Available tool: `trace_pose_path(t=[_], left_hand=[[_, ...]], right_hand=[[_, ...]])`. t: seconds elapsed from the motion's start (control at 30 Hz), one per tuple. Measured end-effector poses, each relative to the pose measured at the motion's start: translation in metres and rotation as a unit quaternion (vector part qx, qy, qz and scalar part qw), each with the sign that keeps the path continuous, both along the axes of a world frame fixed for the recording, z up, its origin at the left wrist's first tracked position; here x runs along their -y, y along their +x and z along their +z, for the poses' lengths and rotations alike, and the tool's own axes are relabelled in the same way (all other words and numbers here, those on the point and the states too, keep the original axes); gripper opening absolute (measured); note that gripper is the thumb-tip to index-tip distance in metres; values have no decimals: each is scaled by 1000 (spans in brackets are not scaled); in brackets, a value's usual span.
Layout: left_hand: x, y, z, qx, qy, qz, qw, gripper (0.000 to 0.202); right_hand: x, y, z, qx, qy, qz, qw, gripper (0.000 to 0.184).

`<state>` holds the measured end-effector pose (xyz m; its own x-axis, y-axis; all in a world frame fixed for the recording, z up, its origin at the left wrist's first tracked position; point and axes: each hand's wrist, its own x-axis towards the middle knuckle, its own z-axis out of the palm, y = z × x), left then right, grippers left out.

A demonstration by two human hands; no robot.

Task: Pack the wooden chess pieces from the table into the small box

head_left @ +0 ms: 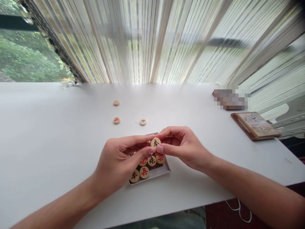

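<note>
Between my two hands is a round wooden Chinese chess piece [155,142] with a black character facing me. My left hand [121,156] pinches its left side, and my right hand [182,144] grips its right side with thumb and fingers. Below them lies a shallow open box [164,171] holding several more pieces, among them a red-marked piece [144,172] and a black-marked piece [152,161]. My left hand hides part of the box. Beyond it on the table are a red-marked piece [116,120], a black-marked piece [143,121] and a blank-looking piece [116,103].
A white table [47,136] spreads under everything. At the right lie a brown-edged flat box [256,125] and a blurred-out object [230,98]. A striped curtain [133,41] hangs behind the far edge. A white cable [240,210] shows below the near edge.
</note>
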<state>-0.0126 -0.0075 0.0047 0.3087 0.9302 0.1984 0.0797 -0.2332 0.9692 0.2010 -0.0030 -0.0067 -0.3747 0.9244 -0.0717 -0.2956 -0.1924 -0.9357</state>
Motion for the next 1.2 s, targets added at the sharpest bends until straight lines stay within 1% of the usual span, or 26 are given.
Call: trace_pose_path(t=[0.2, 0.27, 0.37, 0.63, 0.77, 0.9, 1.07, 1.1, 1.2], left_hand=[[0, 1, 1, 36, -39, -33, 998, 22], [0, 1, 2, 47, -50, -35, 997, 18], [0, 3, 4, 50, -59, -26, 997, 10], [0, 3, 2, 18, -30, -14, 999, 10], [-1, 2, 0, 2, -3, -11, 1000, 10], [0, 1, 0, -1, -7, -11, 1000, 11], [0, 2, 3, 35, -53, -1, 998, 14], [-1, 3, 4, 49, -63, -3, 997, 14], [-3, 4, 5, 80, -87, -6, 993, 14]], right_hand=[[1, -2, 1, -14, 11, -17, 1000, 33], [1, -2, 1, -20, 22, -18, 999, 32], [1, -3, 1, -19, 42, -20, 999, 25], [2, -4, -1, 2, 96, -49, 994, 17], [3, -4, -1, -1, 107, -48, 993, 13], [2, -4, -1, -1, 93, -42, 995, 14], [2, -1, -1, -14, 51, -21, 998, 7], [1, -1, -1, -16, 45, -17, 999, 7], [1, 1, -4, -16, 27, -13, 999, 16]])
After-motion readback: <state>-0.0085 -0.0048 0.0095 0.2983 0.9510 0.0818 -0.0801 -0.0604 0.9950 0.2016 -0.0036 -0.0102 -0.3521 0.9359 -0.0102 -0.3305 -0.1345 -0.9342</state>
